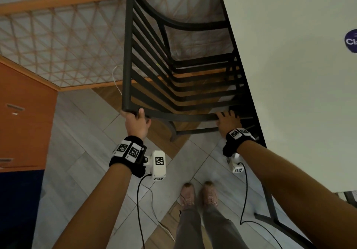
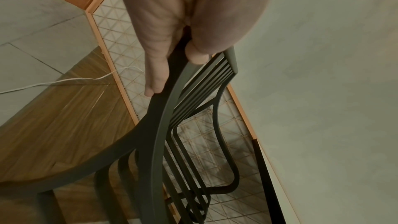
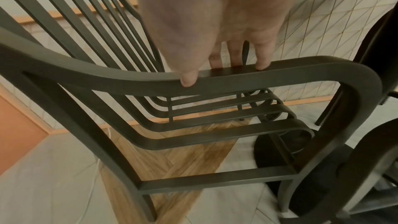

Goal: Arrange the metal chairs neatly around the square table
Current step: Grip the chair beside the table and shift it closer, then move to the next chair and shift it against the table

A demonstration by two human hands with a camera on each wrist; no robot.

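The metal chair (image 1: 173, 70) was gripped by curled fingers of both hands, left hand (image 1: 136, 122) on the backrest corner, right hand (image 1: 228, 120) on the armrest, probably for steering; its seat was tucked under the bench (image 1: 289, 74) at three o'clock.

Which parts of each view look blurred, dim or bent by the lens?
Head view: dim, lens bows the table edge. Left wrist view: left hand close and blurred, chair rail curved. Right wrist view: right hand soft, armrest sharper, edges bent.
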